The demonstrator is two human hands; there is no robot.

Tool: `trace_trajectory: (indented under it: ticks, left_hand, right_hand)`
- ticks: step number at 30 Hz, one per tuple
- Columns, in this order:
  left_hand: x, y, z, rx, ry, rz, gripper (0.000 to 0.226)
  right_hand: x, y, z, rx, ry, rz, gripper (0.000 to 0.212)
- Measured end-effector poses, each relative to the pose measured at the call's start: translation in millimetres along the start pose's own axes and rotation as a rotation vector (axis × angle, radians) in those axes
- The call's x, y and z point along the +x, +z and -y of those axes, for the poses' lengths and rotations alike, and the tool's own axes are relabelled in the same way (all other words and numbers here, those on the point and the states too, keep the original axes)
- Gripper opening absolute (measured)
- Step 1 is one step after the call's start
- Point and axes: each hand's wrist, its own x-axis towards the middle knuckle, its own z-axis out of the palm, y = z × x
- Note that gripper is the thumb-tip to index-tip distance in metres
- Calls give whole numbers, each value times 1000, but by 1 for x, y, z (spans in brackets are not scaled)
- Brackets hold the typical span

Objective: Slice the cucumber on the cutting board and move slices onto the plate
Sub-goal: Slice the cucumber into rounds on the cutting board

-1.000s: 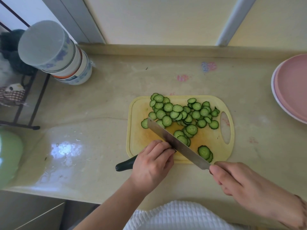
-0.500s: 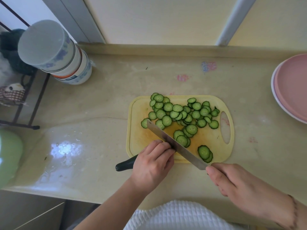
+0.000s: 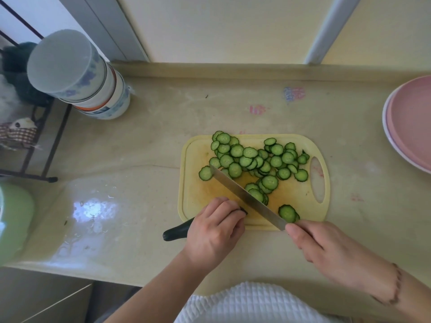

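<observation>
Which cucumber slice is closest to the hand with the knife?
The slice at the board's near edge, just above the right hand, apart from the far pile.

One knife [image 3: 247, 198], two plates [image 3: 410, 127]

Dark cucumber [image 3: 175, 230] stub overhangs yellow cutting board [image 3: 196, 197]; slices [image 3: 251, 159] piled there.

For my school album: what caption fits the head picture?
Left hand steadies cucumber; right hand slices with knife.
</observation>
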Motion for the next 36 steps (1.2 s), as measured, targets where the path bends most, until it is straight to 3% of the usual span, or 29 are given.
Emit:
trace_trajectory:
  ticks: [4,26,36]
  left_hand:
    - [1,-1,-1,4,2,-10,4]
    - [1,0,0,-8,-3,-13,7]
    - [-2,-2,3,7,14,32,5]
  right_hand:
    - [-15,-8,11,97,-5,54,60]
    - [4,17,9,-29,-11,38,67]
    - [1,0,7,-4,11,19,59]
